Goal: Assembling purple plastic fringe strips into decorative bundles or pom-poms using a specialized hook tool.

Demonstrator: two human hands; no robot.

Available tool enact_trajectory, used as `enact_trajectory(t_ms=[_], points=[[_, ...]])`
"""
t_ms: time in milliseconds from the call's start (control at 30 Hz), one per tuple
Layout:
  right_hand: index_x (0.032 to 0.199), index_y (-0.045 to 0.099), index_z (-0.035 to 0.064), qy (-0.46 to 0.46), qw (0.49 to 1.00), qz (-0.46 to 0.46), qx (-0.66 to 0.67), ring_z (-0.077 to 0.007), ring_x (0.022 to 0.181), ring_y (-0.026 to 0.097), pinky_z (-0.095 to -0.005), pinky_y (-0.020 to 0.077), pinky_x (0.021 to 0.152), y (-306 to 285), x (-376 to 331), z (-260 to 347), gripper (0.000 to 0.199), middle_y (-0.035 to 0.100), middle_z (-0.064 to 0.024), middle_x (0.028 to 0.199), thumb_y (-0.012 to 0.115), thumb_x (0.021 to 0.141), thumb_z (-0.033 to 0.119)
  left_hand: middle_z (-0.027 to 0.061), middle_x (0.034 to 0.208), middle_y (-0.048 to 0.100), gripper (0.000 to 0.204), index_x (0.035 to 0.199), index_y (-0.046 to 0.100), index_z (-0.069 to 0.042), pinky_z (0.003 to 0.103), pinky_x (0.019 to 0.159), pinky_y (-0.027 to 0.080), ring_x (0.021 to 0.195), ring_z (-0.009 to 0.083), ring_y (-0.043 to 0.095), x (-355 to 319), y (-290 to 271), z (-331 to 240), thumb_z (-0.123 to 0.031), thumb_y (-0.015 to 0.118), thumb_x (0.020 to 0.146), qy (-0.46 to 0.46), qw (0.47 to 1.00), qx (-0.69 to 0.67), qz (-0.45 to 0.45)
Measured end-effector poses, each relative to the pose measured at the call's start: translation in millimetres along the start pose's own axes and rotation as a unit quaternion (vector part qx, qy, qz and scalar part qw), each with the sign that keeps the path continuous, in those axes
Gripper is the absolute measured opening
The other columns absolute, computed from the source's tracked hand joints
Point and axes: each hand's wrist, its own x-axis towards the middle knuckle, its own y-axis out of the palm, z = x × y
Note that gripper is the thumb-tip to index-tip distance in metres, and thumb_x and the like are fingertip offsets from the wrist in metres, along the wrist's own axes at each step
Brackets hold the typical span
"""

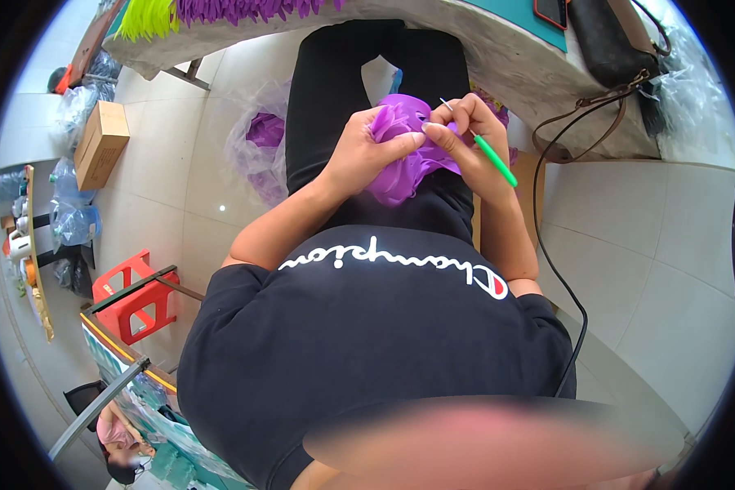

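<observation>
Near the desk (539,82), left fingers (402,146) pinch purple stuff (396,181), probably light, floppy, best held by gathered edges; right fingers (474,106) grip a green-handled tool (495,161).

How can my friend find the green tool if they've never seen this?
Start at the person's black trousers, then find the right hand above them. The green-handled tool slants out of that hand. Its bright green handle stands out from the glossy purple material beside it.
</observation>
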Motion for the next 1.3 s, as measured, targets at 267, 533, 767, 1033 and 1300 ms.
enact_trajectory(t_ms=[267,533,767,1033,1300], points=[[0.078,0.037,0.0117,-0.008,0.989,-0.017,0.148,-0.0113,0.08,0.047,-0.0226,0.0385,0.076,-3.4,-3.2,10.9,0.03,0.054,-0.0063,0.085,0.061,0.086,-0.005,0.0023,0.064,0.056,0.019,0.097,0.066,0.001,0.024,0.057,0.041,0.059,0.0078,0.051,13.0,-9.1,31.8,-0.011,0.067,0.082,0.075,0.965,0.244,-0.058],[0.089,0.048,0.0097,-0.109,0.928,-0.058,0.351,-0.0236,0.102,0.05,-0.0444,0.0356,0.1,-82.3,-0.7,25.8,0.011,0.054,-0.0057,0.098,0.058,0.093,0.013,0.0055,0.069,0.056,0.074,0.146,0.026,0.002,0.023,0.062,0.044,0.061,0.0118,0.057,28.3,-24.9,25.9,-0.009,0.065,0.084,-0.108,0.982,-0.153,-0.01],[0.094,0.055,0.0006,-0.186,0.83,-0.087,0.519,-0.0316,0.109,0.048,-0.0561,0.0251,0.107,-183.9,-9.2,85.2,0.009,0.056,-0.0097,0.101,0.058,0.091,0.009,0.0062,0.069,0.058,0.075,0.143,0.029,0.004,0.026,0.06,0.049,0.061,0.0135,0.059,41.6,-37.4,53.3,-0.011,0.07,0.081,-0.139,0.973,-0.168,-0.076],[0.093,0.053,-0.0052,-0.294,0.771,-0.222,0.52,-0.0299,0.099,0.046,-0.0538,0.0344,0.095,-309.8,-34.0,191.5,0.012,0.052,-0.0143,0.093,0.052,0.093,0.006,0.0023,0.061,0.057,0.028,0.099,0.047,-0.014,0.027,0.046,0.048,0.049,0.0136,0.056,66.0,-88.6,128.0,-0.006,0.067,0.081,-0.282,0.881,-0.369,-0.095],[0.105,0.052,-0.0062,-0.391,0.735,-0.315,0.455,-0.0318,0.105,0.045,-0.0564,0.0371,0.095,-420.9,-57.7,319.6,0.016,0.048,-0.0171,0.108,0.054,0.09,0.0,0.0039,0.059,0.056,0.017,0.068,0.054,-0.008,0.034,0.052,0.053,0.052,0.02,0.059,66.6,-82.0,121.1,-0.012,0.062,0.082,-0.29,0.853,-0.404,-0.16]])
